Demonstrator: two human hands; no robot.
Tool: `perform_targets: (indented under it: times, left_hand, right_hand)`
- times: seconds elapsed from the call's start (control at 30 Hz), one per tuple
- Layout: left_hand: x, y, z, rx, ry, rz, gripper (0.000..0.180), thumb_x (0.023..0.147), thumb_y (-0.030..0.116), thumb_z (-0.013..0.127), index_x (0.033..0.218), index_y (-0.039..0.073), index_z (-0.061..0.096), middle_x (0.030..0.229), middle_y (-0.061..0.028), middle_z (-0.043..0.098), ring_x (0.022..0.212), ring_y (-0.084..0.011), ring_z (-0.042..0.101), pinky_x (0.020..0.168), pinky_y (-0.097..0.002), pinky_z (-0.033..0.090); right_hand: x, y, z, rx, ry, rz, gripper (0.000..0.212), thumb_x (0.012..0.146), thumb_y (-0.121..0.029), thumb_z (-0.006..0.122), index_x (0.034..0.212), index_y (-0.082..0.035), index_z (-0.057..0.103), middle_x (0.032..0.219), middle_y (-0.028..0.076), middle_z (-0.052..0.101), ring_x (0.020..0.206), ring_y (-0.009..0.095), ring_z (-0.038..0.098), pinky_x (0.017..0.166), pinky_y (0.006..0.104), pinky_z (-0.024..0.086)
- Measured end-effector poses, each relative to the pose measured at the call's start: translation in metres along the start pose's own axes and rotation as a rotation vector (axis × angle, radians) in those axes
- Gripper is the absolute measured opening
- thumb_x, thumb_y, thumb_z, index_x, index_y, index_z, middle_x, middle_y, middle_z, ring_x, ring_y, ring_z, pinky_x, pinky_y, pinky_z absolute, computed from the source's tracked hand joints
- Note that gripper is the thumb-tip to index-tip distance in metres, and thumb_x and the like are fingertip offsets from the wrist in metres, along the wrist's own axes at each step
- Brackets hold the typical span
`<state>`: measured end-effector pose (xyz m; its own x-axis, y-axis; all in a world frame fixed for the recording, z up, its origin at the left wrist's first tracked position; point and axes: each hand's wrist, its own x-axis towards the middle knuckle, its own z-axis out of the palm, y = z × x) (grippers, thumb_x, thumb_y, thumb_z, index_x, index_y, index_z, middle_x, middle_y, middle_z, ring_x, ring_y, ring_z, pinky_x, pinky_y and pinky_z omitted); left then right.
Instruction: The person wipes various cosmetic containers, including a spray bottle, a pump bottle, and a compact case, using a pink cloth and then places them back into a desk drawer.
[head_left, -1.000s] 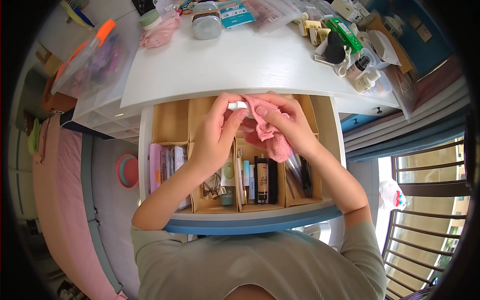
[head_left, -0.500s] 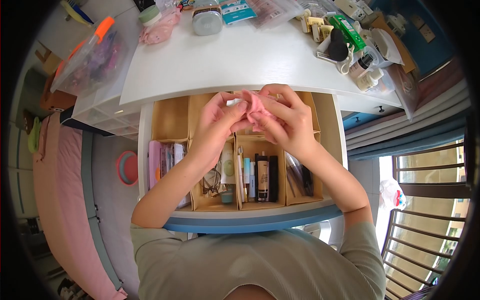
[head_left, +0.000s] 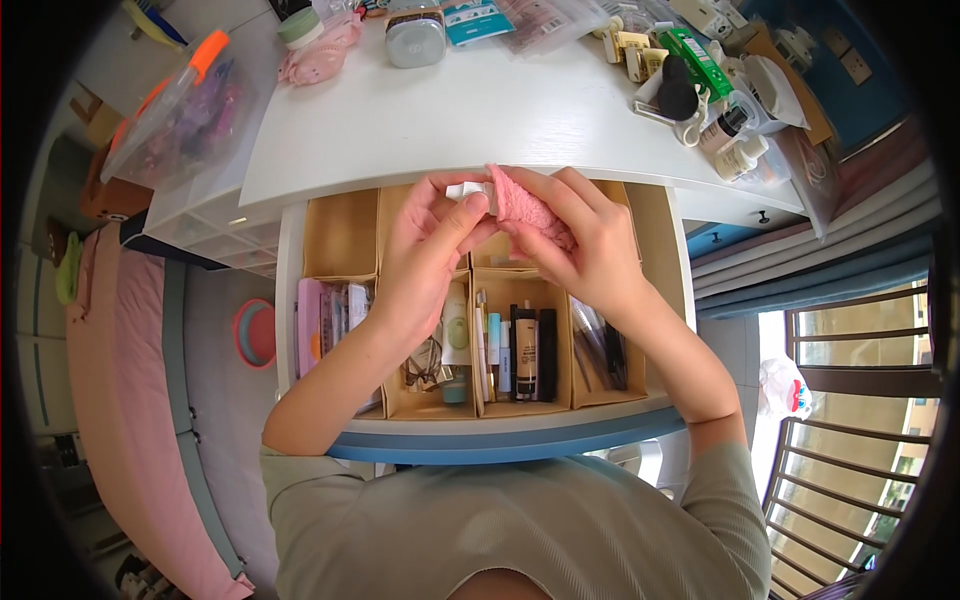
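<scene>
Above the open drawer (head_left: 480, 449), my left hand (head_left: 425, 245) pinches a small white object (head_left: 468, 189) between thumb and fingers. Its kind is hard to make out, since the fingers and cloth cover much of it. My right hand (head_left: 595, 240) is closed on a fluffy pink cloth (head_left: 528, 207), whose edge wraps around or presses against the white piece. Below the hands, cardboard compartments hold eyeglasses (head_left: 424, 362), a green-and-white tube (head_left: 456, 330), a beige bottle with a black cap (head_left: 525, 352) and several slim cosmetic tubes. Brush-like sticks (head_left: 600, 350) lie in the right compartment.
The white desk top (head_left: 480, 110) lies beyond the drawer. Bottles, a green box (head_left: 695, 65) and a black-headed brush crowd its right end. A clear jar (head_left: 414, 38) and plastic packets line the back. A clear bin with orange handles (head_left: 185, 110) stands left.
The pink cloth has gone from bunched between both hands to spread along my right fingers. More of the white object shows at my left fingertips.
</scene>
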<state>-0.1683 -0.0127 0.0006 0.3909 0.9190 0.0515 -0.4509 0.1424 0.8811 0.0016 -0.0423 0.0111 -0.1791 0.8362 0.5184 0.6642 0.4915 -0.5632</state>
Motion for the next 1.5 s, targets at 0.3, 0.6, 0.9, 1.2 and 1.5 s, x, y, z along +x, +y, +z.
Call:
perform_targets:
  times: [0.3, 0.6, 0.9, 1.2, 1.5]
  left_hand:
    - [0.006, 0.006, -0.007, 0.353, -0.085, 0.049, 0.015, 0.091, 0.013, 0.052, 0.102, 0.003, 0.048, 0.094, -0.0081, 0.061, 0.078, -0.0162, 0.064, 0.075, -0.0300, 0.051]
    - [0.009, 0.007, -0.018, 1.426, -0.267, 0.521, 0.020, 0.090, 0.025, 0.052, 0.090, 0.006, 0.047, 0.060, -0.0100, 0.052, 0.047, -0.0225, 0.052, 0.045, -0.0310, 0.038]
    - [0.005, 0.012, -0.016, -0.155, -0.580, -0.752, 0.044, 0.095, 0.048, 0.033, 0.072, 0.011, 0.037, 0.054, 0.0052, 0.028, 0.043, -0.0051, 0.027, 0.041, -0.0215, 0.035]
    - [0.000, -0.007, -0.008, 1.363, -0.271, 0.487, 0.024, 0.089, 0.022, 0.055, 0.082, 0.003, 0.043, 0.053, -0.0065, 0.050, 0.044, -0.0230, 0.052, 0.043, -0.0339, 0.040]
    - [-0.009, -0.018, 0.002, 1.043, -0.188, 0.317, 0.021, 0.093, 0.022, 0.047, 0.092, 0.001, 0.046, 0.057, -0.0117, 0.053, 0.048, -0.0233, 0.054, 0.042, -0.0322, 0.039]
  right_hand:
    - [0.002, 0.003, 0.017, 1.058, 0.035, 0.403, 0.028, 0.091, -0.016, 0.053, 0.113, 0.002, 0.056, 0.091, 0.004, 0.061, 0.083, 0.006, 0.055, 0.074, 0.0220, 0.045]
    - [0.000, 0.005, 0.010, 0.997, -0.097, 0.605, 0.027, 0.088, -0.021, 0.058, 0.104, 0.001, 0.057, 0.082, 0.001, 0.060, 0.074, 0.005, 0.054, 0.066, 0.0212, 0.045]
    - [-0.003, 0.007, 0.003, 0.641, -0.055, 0.081, 0.019, 0.087, -0.011, 0.055, 0.102, 0.000, 0.056, 0.080, 0.005, 0.062, 0.069, 0.009, 0.057, 0.066, 0.0235, 0.046]
    - [-0.004, 0.001, 0.013, 0.721, -0.012, 0.370, 0.036, 0.099, -0.027, 0.030, 0.102, 0.000, 0.054, 0.074, 0.006, 0.059, 0.059, 0.011, 0.056, 0.058, 0.0244, 0.045]
    - [-0.017, 0.000, 0.042, 0.877, 0.288, 0.218, 0.041, 0.098, -0.021, 0.037, 0.132, 0.002, 0.038, 0.127, 0.013, 0.050, 0.105, 0.013, 0.049, 0.092, 0.0257, 0.037]
